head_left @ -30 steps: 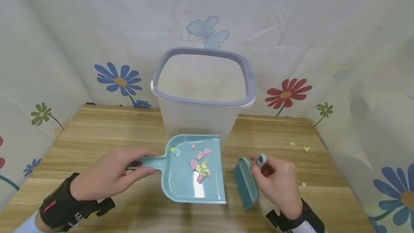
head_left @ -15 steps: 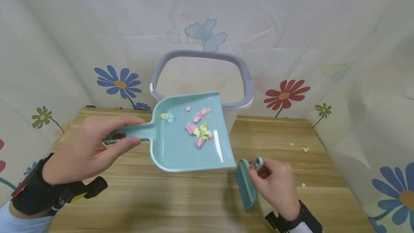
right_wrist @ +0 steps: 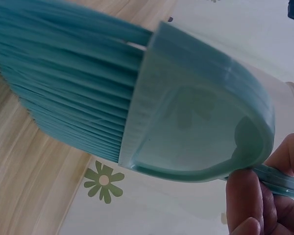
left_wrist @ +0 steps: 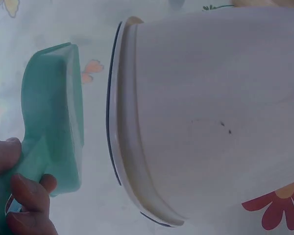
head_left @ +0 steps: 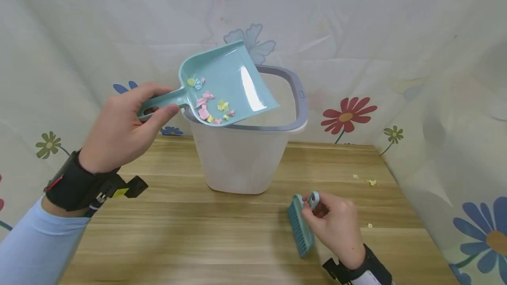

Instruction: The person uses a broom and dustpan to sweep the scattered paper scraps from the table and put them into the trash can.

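My left hand [head_left: 123, 129] grips the handle of a light teal dustpan [head_left: 225, 85], held up and tilted over the left rim of a translucent bin [head_left: 241, 162] with a grey rim. Pink, yellow and blue paper scraps [head_left: 207, 107] lie bunched toward the pan's handle end. In the left wrist view the dustpan [left_wrist: 54, 127] shows edge-on beside the bin [left_wrist: 210, 112], with my fingers [left_wrist: 27, 196] around its handle. My right hand [head_left: 334, 223] holds a teal hand brush [head_left: 302, 225] by its short looped handle, low over the wooden table [head_left: 178, 232]. The brush [right_wrist: 152, 112] fills the right wrist view.
A few paper scraps [head_left: 371, 182] lie on the table at the right, near the flowered cloth backdrop [head_left: 435, 100] that closes in the table on three sides. The bin stands at the middle back of the table.
My left hand has lifted the dustpan from the table up to the bin's rim and tilted it; the scraps slid toward the handle end. The right hand and brush have hardly moved.
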A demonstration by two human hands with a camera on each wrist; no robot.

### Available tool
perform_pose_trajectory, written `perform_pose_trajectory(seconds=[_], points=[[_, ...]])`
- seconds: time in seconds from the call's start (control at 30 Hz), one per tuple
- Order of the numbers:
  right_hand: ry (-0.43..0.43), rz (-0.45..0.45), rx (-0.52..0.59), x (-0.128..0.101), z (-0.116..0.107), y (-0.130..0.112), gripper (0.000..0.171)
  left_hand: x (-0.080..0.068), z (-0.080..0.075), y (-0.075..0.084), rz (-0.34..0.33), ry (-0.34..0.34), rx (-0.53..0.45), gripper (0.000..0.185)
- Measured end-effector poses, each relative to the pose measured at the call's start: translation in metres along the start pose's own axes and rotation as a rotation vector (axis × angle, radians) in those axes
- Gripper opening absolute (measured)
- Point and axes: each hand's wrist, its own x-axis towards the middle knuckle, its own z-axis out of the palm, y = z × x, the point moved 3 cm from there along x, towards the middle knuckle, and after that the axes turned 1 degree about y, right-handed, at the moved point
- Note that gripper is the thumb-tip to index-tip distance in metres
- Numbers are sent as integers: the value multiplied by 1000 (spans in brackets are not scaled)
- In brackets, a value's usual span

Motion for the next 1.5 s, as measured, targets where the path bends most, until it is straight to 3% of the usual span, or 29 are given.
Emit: perform_pose_trajectory(seconds=[0.43, 0.67, 0.93, 1.23, 1.5], points=[[-11, 15, -10, 0, 1, -2, 16, 21, 22, -15, 36, 55, 104, 36], [-14, 21, -9, -1, 0, -2, 16, 21, 30, -13, 123, 81, 180, 38], [-6, 3, 4, 0, 0, -2, 16, 21, 38, -9, 206, 98, 195, 35], [-6, 0, 14, 0, 0, -1, 16, 20, 40, -7, 250, 151, 201, 33], [-2, -7, 19, 0, -1, -1, 16, 13, 29, -5, 210, 172, 187, 37]])
